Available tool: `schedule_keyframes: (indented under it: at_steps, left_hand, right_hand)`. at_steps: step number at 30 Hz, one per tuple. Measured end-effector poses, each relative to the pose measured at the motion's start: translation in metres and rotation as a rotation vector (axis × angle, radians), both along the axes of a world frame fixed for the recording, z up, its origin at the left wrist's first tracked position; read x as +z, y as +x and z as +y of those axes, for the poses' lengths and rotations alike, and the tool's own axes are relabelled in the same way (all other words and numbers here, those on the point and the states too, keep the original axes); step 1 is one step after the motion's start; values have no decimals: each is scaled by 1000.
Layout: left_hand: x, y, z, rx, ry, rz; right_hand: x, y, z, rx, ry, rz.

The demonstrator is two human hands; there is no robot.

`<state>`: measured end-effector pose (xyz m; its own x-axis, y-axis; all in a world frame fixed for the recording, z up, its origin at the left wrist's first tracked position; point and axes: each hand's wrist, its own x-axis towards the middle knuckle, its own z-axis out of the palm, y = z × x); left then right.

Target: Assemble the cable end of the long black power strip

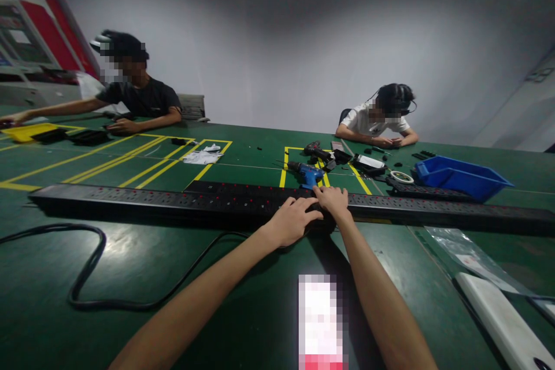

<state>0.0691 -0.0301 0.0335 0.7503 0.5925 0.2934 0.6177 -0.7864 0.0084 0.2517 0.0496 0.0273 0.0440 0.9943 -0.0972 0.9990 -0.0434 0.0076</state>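
A long black power strip with rows of outlets and small red marks lies across the green table in front of me. My left hand rests on its middle, fingers stretched out and apart. Beside it, my right hand is closed over the strip, its fingers bent and their tips hidden. Whether anything small is between those fingers I cannot make out. Just beyond my hands lies a blue cordless drill. A black cable loops over the table on the near left side.
Behind the strip are a blue bin, a tape roll, a second drill and white crumpled paper. A yellow tray stands far left. A white case and plastic bag lie near right. Two people sit opposite.
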Motion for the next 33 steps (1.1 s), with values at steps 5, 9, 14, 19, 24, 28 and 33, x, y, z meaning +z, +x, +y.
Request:
schedule_keyframes:
  at_steps: [5,9,14,19,24,28,33]
  left_hand:
    - [1,-5,8,26,49,54]
    - [7,-17,18,42,48,13]
    - [12,-43,41,101,-61,-365]
    - [-9,-60,67,189,-253,-746]
    - [-27,-58,76,259,-329,-774]
    - [-30,-53,75,264,-284,-682]
    - [-31,-52,75,293,-356,-657]
  right_hand:
    - [-9,4,5,-2,84,12]
    - [-17,6,12,-19,131,34]
    - [-22,7,16,-38,167,62]
    - [-21,8,15,-34,166,81]
    - [-22,9,16,-31,176,83]
    - [-22,9,15,-33,157,83]
    - [-21,8,14,-41,160,97]
